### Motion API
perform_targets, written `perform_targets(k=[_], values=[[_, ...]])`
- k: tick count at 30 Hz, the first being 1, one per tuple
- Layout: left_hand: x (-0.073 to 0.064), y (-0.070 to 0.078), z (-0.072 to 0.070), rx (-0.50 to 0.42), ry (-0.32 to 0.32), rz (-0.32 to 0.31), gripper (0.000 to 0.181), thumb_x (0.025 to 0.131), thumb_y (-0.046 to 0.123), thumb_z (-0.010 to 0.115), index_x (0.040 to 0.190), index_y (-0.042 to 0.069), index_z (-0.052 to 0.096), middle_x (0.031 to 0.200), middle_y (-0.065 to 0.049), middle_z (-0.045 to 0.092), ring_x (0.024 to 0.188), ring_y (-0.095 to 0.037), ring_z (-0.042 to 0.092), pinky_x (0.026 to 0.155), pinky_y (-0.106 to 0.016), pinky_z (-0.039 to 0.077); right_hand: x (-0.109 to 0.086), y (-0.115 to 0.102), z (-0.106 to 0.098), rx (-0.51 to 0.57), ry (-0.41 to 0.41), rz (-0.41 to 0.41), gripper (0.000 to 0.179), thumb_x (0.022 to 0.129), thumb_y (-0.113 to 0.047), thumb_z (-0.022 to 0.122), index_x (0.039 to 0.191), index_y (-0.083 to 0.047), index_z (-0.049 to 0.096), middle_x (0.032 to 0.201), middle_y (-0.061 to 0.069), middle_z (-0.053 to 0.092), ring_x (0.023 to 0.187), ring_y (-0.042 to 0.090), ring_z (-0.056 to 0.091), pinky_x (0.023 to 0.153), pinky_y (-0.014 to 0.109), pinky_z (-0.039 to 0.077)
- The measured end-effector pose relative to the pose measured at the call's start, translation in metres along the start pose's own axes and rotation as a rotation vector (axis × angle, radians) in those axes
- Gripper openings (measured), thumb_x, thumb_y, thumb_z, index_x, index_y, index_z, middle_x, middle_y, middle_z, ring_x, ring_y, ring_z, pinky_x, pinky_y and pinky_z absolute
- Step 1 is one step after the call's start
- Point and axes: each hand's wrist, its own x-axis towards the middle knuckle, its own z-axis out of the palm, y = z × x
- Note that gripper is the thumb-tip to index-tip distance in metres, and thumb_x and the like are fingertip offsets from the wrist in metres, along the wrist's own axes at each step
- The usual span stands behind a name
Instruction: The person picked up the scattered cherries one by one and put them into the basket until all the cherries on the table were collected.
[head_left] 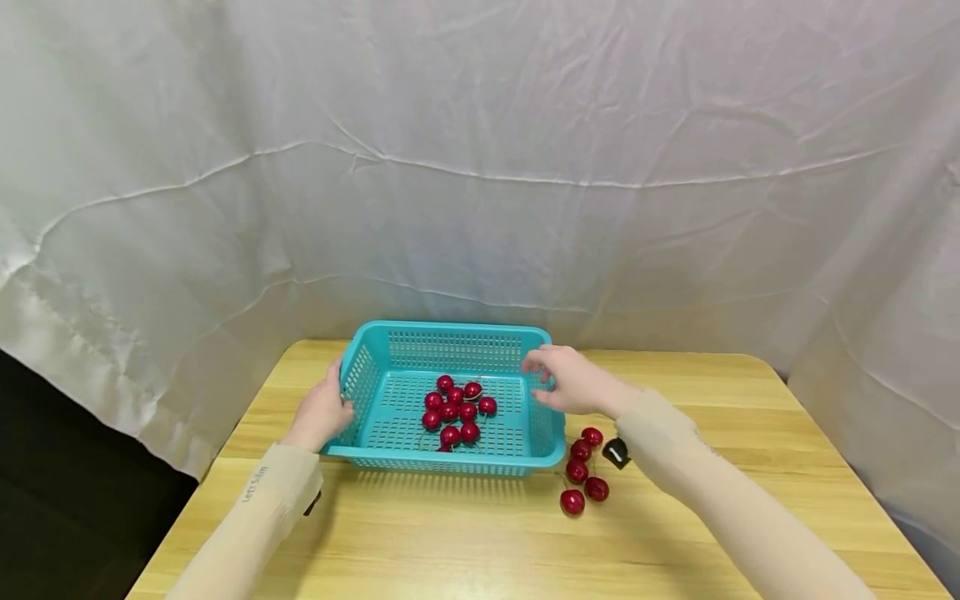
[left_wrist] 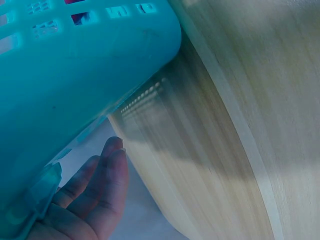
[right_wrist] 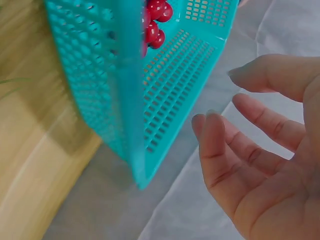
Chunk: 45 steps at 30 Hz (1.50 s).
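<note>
A turquoise plastic basket (head_left: 442, 462) with slotted walls holds several red cherries (head_left: 450, 410) near the middle of its floor. My left hand (head_left: 318, 412) grips its left side, thumb over the rim. In the left wrist view, the fingers (left_wrist: 112, 175) reach beneath the basket (left_wrist: 90, 95). At the right rim, my right hand (head_left: 573, 379) has its fingers bent loosely and holds nothing. The right wrist view shows a gap between its fingertips (right_wrist: 212, 120) and the basket's rim (right_wrist: 131, 100). Several more cherries (head_left: 577, 471) lie outside, on the table by the basket's right front corner.
The light wooden table (head_left: 450, 542) has a rounded far right corner. Behind it hangs a pale cloth curtain (head_left: 480, 233). A small black object with a white mark (head_left: 617, 452) shows beside the right sleeve (head_left: 660, 442). Dark space borders the table at lower left.
</note>
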Motion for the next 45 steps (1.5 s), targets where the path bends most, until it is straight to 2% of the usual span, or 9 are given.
perform_targets(k=[5,11,18,24,29,33,37,41,45], values=[[-0.001,0.000,-0.002,0.001,-0.002,0.002,0.084,0.093,0.001,0.054,0.159,-0.003,0.002,0.146,-0.039,0.045,0.128,-0.054,0.052,0.103,-0.064,0.048,-0.025,0.008,0.001,0.073,0.043,0.027,0.025,0.086,-0.001,0.071,0.110,0.000,0.065,0.111,0.017,0.069,0.091,0.030,0.068,0.071,0.028,0.061],[-0.001,-0.001,-0.002,0.000,0.000,-0.002,0.083,0.094,0.002,0.053,0.160,-0.003,0.002,0.147,-0.038,0.044,0.129,-0.053,0.052,0.105,-0.064,0.047,-0.051,0.015,0.007,0.112,0.103,0.064,0.026,0.086,0.000,0.070,0.111,0.000,0.063,0.111,0.018,0.068,0.092,0.029,0.067,0.067,0.026,0.061],[0.002,-0.002,0.002,-0.001,0.004,0.003,0.083,0.094,0.003,0.054,0.160,-0.002,0.003,0.147,-0.037,0.045,0.131,-0.053,0.051,0.108,-0.065,0.044,-0.088,0.023,0.017,0.080,0.173,0.085,0.027,0.085,0.001,0.071,0.110,-0.005,0.064,0.106,0.009,0.067,0.088,0.022,0.067,0.065,0.022,0.058],[0.002,-0.002,0.002,-0.003,0.004,0.009,0.083,0.094,0.003,0.054,0.160,-0.002,0.003,0.148,-0.037,0.044,0.131,-0.053,0.050,0.108,-0.065,0.044,-0.113,0.026,0.026,0.055,0.188,0.105,0.031,0.082,0.002,0.073,0.111,-0.004,0.065,0.107,0.010,0.068,0.086,0.023,0.066,0.062,0.021,0.058],[0.000,0.000,0.000,-0.007,0.006,0.010,0.084,0.094,0.002,0.054,0.160,-0.002,0.002,0.148,-0.037,0.043,0.132,-0.053,0.050,0.108,-0.065,0.044,-0.123,0.028,0.036,0.047,0.152,0.073,0.034,0.079,0.001,0.074,0.113,-0.002,0.066,0.108,0.013,0.068,0.086,0.025,0.065,0.061,0.019,0.056],[0.000,0.000,-0.001,-0.001,0.007,0.013,0.084,0.094,0.002,0.054,0.160,-0.003,0.002,0.148,-0.037,0.044,0.131,-0.053,0.051,0.107,-0.065,0.045,-0.127,0.030,0.046,0.056,0.087,0.045,0.036,0.079,0.000,0.075,0.114,-0.002,0.066,0.108,0.012,0.067,0.087,0.027,0.066,0.065,0.024,0.058],[0.001,-0.002,0.000,0.004,0.010,0.017,0.084,0.094,0.002,0.054,0.159,-0.003,0.002,0.147,-0.038,0.044,0.130,-0.054,0.051,0.107,-0.065,0.045,-0.128,0.029,0.055,0.070,0.025,0.051,0.038,0.080,-0.001,0.074,0.117,-0.002,0.066,0.112,0.013,0.065,0.087,0.023,0.065,0.068,0.027,0.059],[0.003,-0.003,0.001,0.007,0.011,0.017,0.084,0.094,0.002,0.054,0.159,-0.003,0.002,0.147,-0.037,0.045,0.130,-0.053,0.051,0.107,-0.064,0.045,-0.129,0.029,0.062,0.067,-0.027,0.072,0.040,0.080,-0.003,0.075,0.119,-0.001,0.066,0.118,0.015,0.061,0.080,0.014,0.060,0.067,0.023,0.054],[0.003,-0.004,0.001,0.004,0.010,0.017,0.085,0.093,0.002,0.054,0.160,-0.002,0.002,0.147,-0.037,0.045,0.130,-0.053,0.052,0.106,-0.065,0.046,-0.127,0.029,0.068,0.028,-0.048,0.062,0.038,0.081,-0.005,0.076,0.118,-0.002,0.068,0.119,0.014,0.061,0.085,0.015,0.062,0.075,0.027,0.058]])
